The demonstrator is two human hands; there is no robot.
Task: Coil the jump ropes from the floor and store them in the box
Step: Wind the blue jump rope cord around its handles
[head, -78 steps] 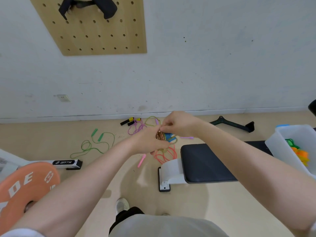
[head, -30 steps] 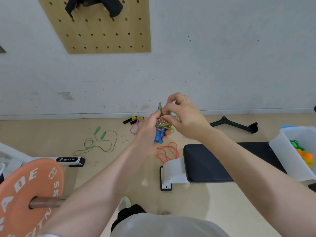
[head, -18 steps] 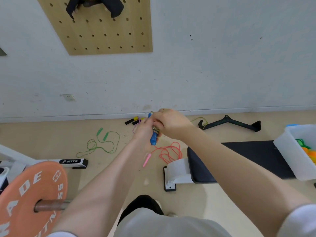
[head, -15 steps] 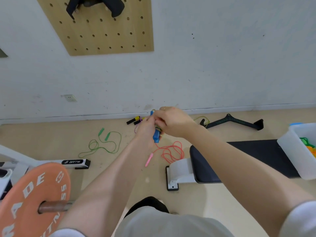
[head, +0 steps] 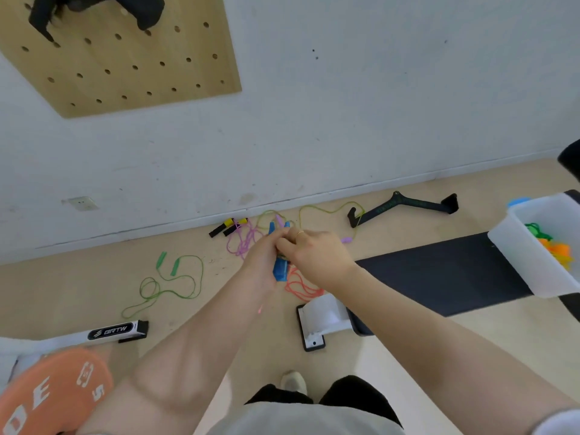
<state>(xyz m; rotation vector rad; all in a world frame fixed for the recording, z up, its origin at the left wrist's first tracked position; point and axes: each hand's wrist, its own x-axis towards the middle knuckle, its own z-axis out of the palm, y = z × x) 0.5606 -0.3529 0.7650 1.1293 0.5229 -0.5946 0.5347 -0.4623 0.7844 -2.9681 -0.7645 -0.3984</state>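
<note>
Both hands meet in mid-air over the floor. My left hand [head: 262, 262] grips the blue handles [head: 280, 270] of a jump rope, and my right hand [head: 314, 255] pinches the rope wound round those handles. The coil itself is mostly hidden between my fingers. On the floor lie a green rope [head: 171, 284], a purple rope [head: 243, 243], a red rope [head: 301, 285], a yellow-green rope [head: 326, 210] and black-and-yellow handles [head: 228, 227]. A white box [head: 530, 262] with green and orange ropes inside sits at the right on the bench.
A black padded bench [head: 439, 271] with a white foot [head: 323, 318] lies right of my hands. A black bar attachment [head: 405, 205] rests by the wall. An orange weight plate [head: 53, 390] and a white rack foot [head: 113, 331] are at lower left. A pegboard [head: 125, 58] hangs on the wall.
My view has tilted and moved closer to the floor. Both hands stay together on the blue-handled rope, now a little lower, with the right hand over the coil.
</note>
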